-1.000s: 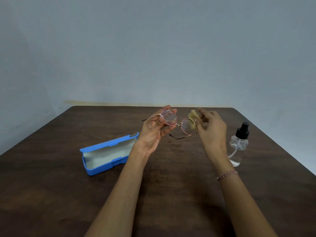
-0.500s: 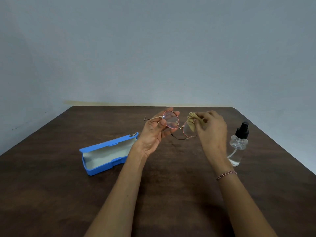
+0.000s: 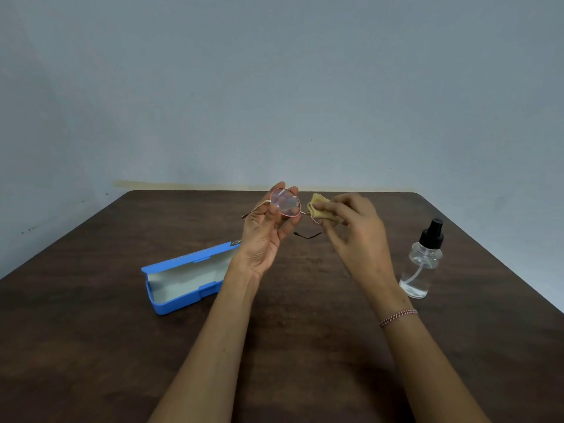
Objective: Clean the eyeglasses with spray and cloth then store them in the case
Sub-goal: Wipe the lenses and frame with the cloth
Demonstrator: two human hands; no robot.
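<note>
I hold round pink-rimmed eyeglasses (image 3: 286,203) above the far middle of the table. My left hand (image 3: 265,236) grips them at the left lens and temple. My right hand (image 3: 355,236) pinches a small yellow cloth (image 3: 322,209) folded over the right lens, which the cloth mostly hides. An open blue glasses case (image 3: 186,277) with a pale lining lies on the table to the left, below my left wrist. A clear spray bottle (image 3: 422,262) with a black nozzle stands upright to the right of my right hand.
The dark brown wooden table (image 3: 290,331) ends at a plain grey wall behind and drops off at the slanted left and right edges. A red-and-white bracelet (image 3: 398,317) is on my right wrist.
The glasses have risen slightly and tilted. The cloth has slid from the outer edge of the right lens to cover it.
</note>
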